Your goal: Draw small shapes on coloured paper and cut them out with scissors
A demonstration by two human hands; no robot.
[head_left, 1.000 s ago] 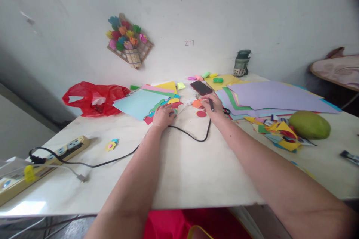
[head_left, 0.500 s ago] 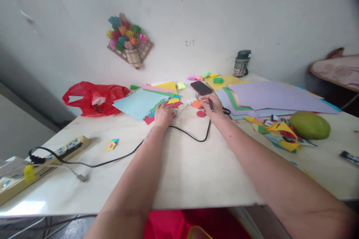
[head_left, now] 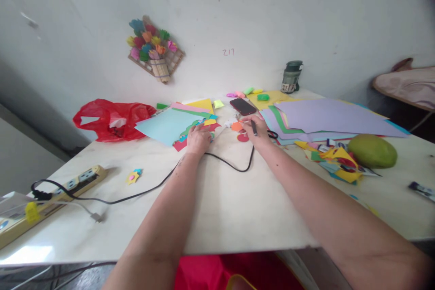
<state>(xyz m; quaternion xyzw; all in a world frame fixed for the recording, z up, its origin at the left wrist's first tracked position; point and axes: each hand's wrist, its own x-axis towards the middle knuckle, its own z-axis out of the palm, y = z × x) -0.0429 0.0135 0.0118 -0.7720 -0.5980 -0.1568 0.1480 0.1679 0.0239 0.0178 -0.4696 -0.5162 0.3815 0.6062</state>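
Note:
My left hand (head_left: 199,139) lies with its fingers stretched out over colored paper cutouts, among them a red paper piece (head_left: 179,146) and green and blue shapes. My right hand (head_left: 261,130) is closed around a dark pen-like tool (head_left: 254,128) that sticks up between the fingers. At its fingertips is an orange paper piece (head_left: 236,126); whether it is pinched or only touched I cannot tell. A red paper disc (head_left: 243,137) lies just below, and a crumpled white thing (head_left: 229,123) sits left of it. A black cord (head_left: 234,168) runs up under the right hand.
A phone (head_left: 243,106), lavender paper sheets (head_left: 326,115) and a light blue sheet (head_left: 166,126) lie behind. Paper scraps (head_left: 335,161) and a green fruit (head_left: 373,151) are at right. A red plastic bag (head_left: 136,122), a power strip (head_left: 86,176) and a yellow paper flower (head_left: 132,177) are left.
The whole view has shifted slightly to the left. Both hands keep nearly the same places, and the orange paper piece stays at the right fingertips.

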